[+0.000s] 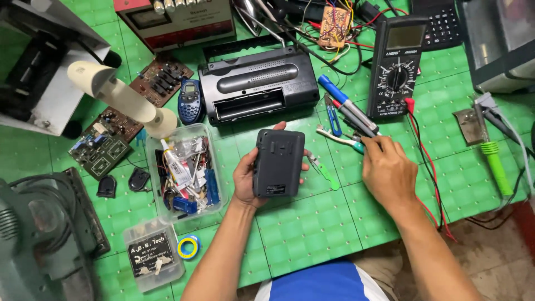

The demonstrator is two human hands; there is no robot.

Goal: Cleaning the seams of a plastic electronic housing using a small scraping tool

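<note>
My left hand point(243, 181) holds a small dark grey plastic casing point(278, 163) upright above the green grid mat point(312, 223). My right hand point(385, 168) rests on the mat to the right, its fingertips on a dark-handled tool point(356, 120) among a cluster of screwdrivers. A blue-handled screwdriver point(333, 89) and a white-and-teal handled tool point(340, 139) lie in that cluster. A small green tool point(326, 174) lies between the two hands. Behind the casing sits a black portable radio point(257, 83) with an open compartment.
A clear tub of small parts point(186, 173) stands left of my left hand. A black multimeter point(397, 64) with red leads is at the right rear. Circuit boards point(106, 142), a blue handset point(190, 101), a tape roll point(189, 247) and a green-handled soldering iron point(496, 167) lie around.
</note>
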